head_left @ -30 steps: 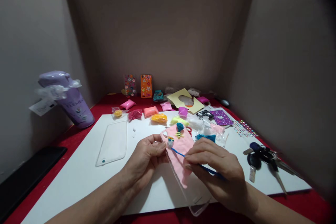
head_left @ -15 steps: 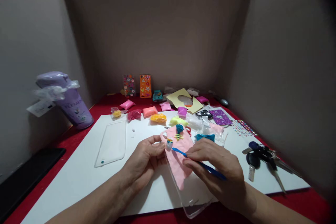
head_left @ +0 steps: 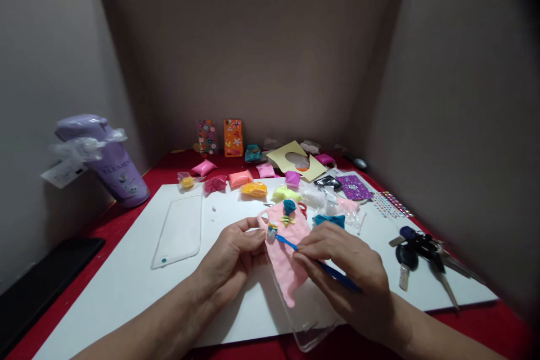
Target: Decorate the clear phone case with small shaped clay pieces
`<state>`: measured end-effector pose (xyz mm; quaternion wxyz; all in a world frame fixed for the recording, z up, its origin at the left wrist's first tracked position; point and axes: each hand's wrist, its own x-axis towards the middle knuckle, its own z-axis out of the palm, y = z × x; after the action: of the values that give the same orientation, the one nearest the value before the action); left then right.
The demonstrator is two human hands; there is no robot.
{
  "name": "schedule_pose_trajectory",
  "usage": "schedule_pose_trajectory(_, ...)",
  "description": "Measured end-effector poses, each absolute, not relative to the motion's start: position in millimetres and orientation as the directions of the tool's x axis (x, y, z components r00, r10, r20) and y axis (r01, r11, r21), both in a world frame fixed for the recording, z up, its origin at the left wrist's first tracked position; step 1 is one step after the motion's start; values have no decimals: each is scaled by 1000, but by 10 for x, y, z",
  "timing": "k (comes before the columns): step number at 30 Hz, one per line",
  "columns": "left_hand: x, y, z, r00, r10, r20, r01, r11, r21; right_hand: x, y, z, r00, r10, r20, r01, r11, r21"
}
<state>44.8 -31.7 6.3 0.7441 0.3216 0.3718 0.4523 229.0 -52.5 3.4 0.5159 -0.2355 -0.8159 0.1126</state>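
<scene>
Left of the left hand [head_left: 234, 259], the white board [head_left: 122, 287] lies mostly open, a clear case [head_left: 179, 230] obstructing

Held case [head_left: 304, 320]: clear plastic, smooth, light catching on the rim. Clay [head_left: 287, 261] over it: pink, matt, soft-looking, faintly uneven. Teal lump [head_left: 289, 206]: matt, surface lumpy. Tool [head_left: 337, 278]: blue plastic by its look, smooth, low sheen. Left case [head_left: 181, 230]: translucent plastic, smooth. Board [head_left: 118, 292]: white, smooth, near matt. Cloth [head_left: 169, 164]: red, matt fabric. Orange packet [head_left: 253, 189]: glossy film, creased; crimson packet [head_left: 216, 184] likewise. Card [head_left: 278, 156]: yellow paper or thin card, matt. Tumbler [head_left: 120, 174]: purple, smooth, glossy highlights; wrap [head_left: 78, 147] on it clear, crinkled plastic. Keys [head_left: 445, 284]: dull-shining metal blades, black plastic-looking heads. Gems [head_left: 386, 205]: shiny. Wall [head_left: 261, 50]: grey, matt.
</scene>
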Motion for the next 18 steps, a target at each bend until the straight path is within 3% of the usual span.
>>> schedule_pose_trajectory(18,441,-309,13,325,909,-262,-447,392,804,2288,-545,39,-326,525,786,281,848,-449)
